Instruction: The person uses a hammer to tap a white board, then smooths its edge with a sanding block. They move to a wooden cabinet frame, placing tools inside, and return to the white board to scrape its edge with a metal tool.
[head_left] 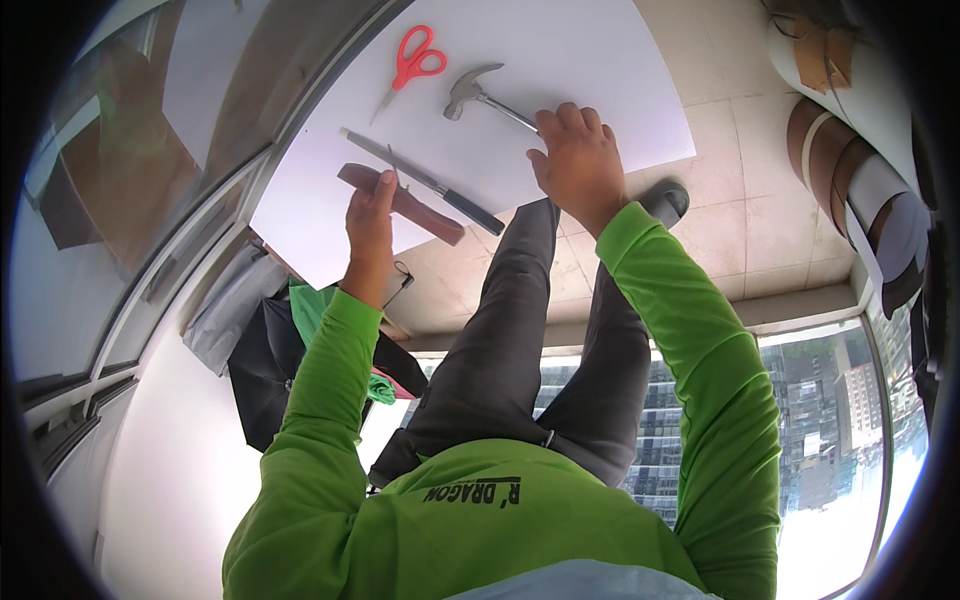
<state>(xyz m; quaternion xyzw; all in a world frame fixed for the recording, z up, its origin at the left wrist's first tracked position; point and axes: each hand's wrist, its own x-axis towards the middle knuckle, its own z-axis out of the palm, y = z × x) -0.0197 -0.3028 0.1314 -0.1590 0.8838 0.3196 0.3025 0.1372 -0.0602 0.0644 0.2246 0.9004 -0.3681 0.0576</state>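
My right hand (580, 160) is closed over the handle end of a claw hammer (465, 92), whose metal head lies at or just above the white board. In my left hand (371, 225) is a flat brown strip (425, 214), gripped near its middle with the thumb on top. A thin dark pin, perhaps a nail (392, 157), sticks up beside that thumb; its lower end is hidden. Just beyond the strip lies a long narrow tool (460, 202) with a grey blade and a dark handle. Red-handled scissors (414, 62) rest farther off, points toward me.
The white board (600, 60) has its edge close to my legs. A glass panel in a metal frame (190, 230) runs along the left. Rolled sheets (850, 170) stand at the right. A dark umbrella (265, 350) and bags are at lower left, over a tiled floor (720, 220).
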